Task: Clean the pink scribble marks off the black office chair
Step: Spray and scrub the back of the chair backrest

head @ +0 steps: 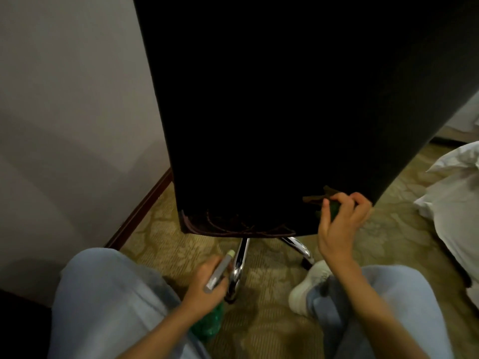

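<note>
The back of the black office chair (272,112) fills the upper middle of the head view. Pink scribble marks (233,225) run along its lower edge, with another smeared patch (315,198) near the lower right corner. My right hand (339,221) pinches a small dark green thing (334,209), pressed against the chair beside that patch. Lower down, my left hand (207,283) grips a slim silver tube with a pale green cap (220,270), held near the chair's chrome leg (239,263).
A grey wall with a dark baseboard (140,208) stands close on the left. Crumpled white bedding (456,193) lies at the right. My knees in light blue trousers frame the patterned carpet (259,320), with a white shoe (308,286) and a green crumpled thing (210,320) below my left wrist.
</note>
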`<state>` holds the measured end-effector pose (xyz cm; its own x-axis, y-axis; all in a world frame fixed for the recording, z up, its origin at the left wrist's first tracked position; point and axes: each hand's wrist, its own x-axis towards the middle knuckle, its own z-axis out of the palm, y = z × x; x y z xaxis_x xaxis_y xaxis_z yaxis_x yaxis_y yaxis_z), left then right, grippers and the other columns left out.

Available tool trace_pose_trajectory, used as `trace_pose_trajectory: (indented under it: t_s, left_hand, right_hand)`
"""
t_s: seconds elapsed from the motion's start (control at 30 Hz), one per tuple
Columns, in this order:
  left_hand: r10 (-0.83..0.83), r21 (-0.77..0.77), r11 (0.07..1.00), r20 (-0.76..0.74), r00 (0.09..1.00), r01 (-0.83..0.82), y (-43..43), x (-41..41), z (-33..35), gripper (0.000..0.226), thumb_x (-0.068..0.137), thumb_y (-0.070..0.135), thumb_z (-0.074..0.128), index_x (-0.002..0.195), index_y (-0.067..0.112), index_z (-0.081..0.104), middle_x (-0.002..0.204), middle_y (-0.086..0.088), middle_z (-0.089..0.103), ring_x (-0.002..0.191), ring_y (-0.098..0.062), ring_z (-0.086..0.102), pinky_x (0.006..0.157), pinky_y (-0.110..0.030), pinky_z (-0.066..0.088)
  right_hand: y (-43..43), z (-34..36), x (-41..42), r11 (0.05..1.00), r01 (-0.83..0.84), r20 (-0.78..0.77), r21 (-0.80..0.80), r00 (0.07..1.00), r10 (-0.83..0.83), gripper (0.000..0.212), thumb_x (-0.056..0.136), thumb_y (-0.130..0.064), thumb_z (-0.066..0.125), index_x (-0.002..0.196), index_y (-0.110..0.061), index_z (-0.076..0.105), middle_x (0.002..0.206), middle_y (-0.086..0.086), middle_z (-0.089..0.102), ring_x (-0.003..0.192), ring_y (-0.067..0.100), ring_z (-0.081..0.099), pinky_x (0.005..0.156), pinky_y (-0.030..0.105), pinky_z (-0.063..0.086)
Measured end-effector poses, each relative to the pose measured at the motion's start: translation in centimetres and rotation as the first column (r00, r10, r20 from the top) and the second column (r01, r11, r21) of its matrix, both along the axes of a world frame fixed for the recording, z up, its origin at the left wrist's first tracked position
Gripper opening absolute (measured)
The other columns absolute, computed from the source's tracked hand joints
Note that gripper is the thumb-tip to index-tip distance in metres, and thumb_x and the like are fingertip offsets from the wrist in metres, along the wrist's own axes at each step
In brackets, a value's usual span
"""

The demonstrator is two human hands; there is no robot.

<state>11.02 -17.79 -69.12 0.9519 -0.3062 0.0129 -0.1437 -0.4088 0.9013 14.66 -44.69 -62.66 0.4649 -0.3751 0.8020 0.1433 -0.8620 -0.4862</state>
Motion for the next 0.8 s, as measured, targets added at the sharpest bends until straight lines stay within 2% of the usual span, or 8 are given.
trace_pose_trajectory:
  t_s: [0.03,0.1,0.23,0.37,0.47,0.57,0.67,0.8]
  left_hand:
    - [-0.008,0.002,1.000,-0.028,1.000,0.008,-0.6,-0.3,-0.4,0.013,0.076,0.006,0.055,0.087,0.013,0.059,0.080,-0.007,0.058,0.068,-0.014,0.055,0.057,-0.024,0.047]
    - [-0.003,0.022,1.000,-0.095,0.996,0.005,-1.3,-0.8,-1.2,0.022,0.081,-0.004,0.056,0.086,0.018,0.056,0.080,0.001,0.055,0.069,-0.010,0.054,0.058,-0.012,0.041]
    - [0.081,0.029,0.997,-0.115,0.990,-0.078,-0.6,-1.1,-1.7,0.037,0.082,-0.010,0.057,0.078,0.026,0.052,0.076,0.001,0.053,0.068,-0.012,0.053,0.057,-0.014,0.044]
    - [0.311,0.073,0.949,-0.051,0.949,-0.307,1.0,-0.8,-1.6,0.039,0.084,-0.008,0.057,0.074,0.028,0.048,0.072,0.000,0.053,0.064,-0.013,0.052,0.053,-0.016,0.044]
    - [0.416,0.073,0.908,-0.032,0.909,-0.413,2.0,-0.3,-1.6,0.037,0.081,-0.012,0.057,0.068,0.021,0.048,0.068,-0.010,0.054,0.059,-0.022,0.051,0.051,-0.026,0.043]
    - [0.514,0.058,0.857,-0.026,0.858,-0.512,2.6,-0.3,-1.2,0.037,0.079,-0.012,0.058,0.068,0.021,0.047,0.066,-0.004,0.051,0.056,-0.015,0.048,0.048,-0.018,0.039]
    - [0.566,0.057,0.823,-0.012,0.824,-0.565,2.8,-0.3,-0.7,0.040,0.079,-0.012,0.058,0.066,0.024,0.044,0.065,-0.001,0.049,0.055,-0.012,0.046,0.046,-0.013,0.035]
    - [0.599,0.021,0.801,-0.024,0.800,-0.599,2.8,0.0,0.3,0.042,0.080,-0.011,0.058,0.067,0.025,0.043,0.066,-0.001,0.049,0.056,-0.013,0.046,0.047,-0.013,0.040]
  right_hand:
    - [-0.3,0.9,-0.3,1.000,0.002,0.019,0.015,1.000,-0.002,0.016,0.090,-0.019,0.050,0.103,-0.013,0.043,0.108,0.009,0.033,0.098,0.029,0.036,0.089,0.035,0.028]
    - [-0.7,2.5,-0.8,1.000,0.007,0.047,0.016,0.999,-0.007,0.015,0.089,-0.017,0.052,0.102,-0.012,0.044,0.107,0.021,0.039,0.098,0.028,0.036,0.087,0.034,0.027]
    - [-0.6,4.7,-1.4,0.999,-0.029,0.081,0.019,0.996,0.028,0.015,0.088,-0.017,0.052,0.101,-0.012,0.044,0.101,0.032,0.043,0.097,0.026,0.035,0.087,0.026,0.025]
    - [0.7,5.3,-1.1,0.999,-0.053,0.098,0.007,0.994,0.052,0.016,0.088,-0.018,0.052,0.101,-0.013,0.044,0.101,0.031,0.044,0.096,0.027,0.036,0.086,0.025,0.025]
    - [2.3,5.3,-0.6,0.995,-0.098,0.106,-0.010,0.990,0.098,0.015,0.089,-0.018,0.052,0.101,-0.013,0.045,0.105,0.017,0.039,0.095,0.027,0.037,0.086,0.029,0.028]
    - [3.9,4.9,-0.3,0.987,-0.152,0.098,-0.045,0.983,0.156,0.016,0.089,-0.020,0.052,0.102,-0.013,0.045,0.106,0.008,0.034,0.096,0.027,0.036,0.086,0.032,0.029]
    - [5.3,4.7,-0.2,0.978,-0.187,0.077,-0.094,0.978,0.194,0.017,0.090,-0.021,0.051,0.102,-0.013,0.045,0.106,0.007,0.033,0.097,0.026,0.036,0.089,0.026,0.028]
    - [7.5,5.0,0.3,0.961,-0.240,0.089,-0.139,0.963,0.254,0.018,0.096,-0.030,0.048,0.103,-0.013,0.045,0.106,0.008,0.034,0.096,0.028,0.037,0.089,0.023,0.027]
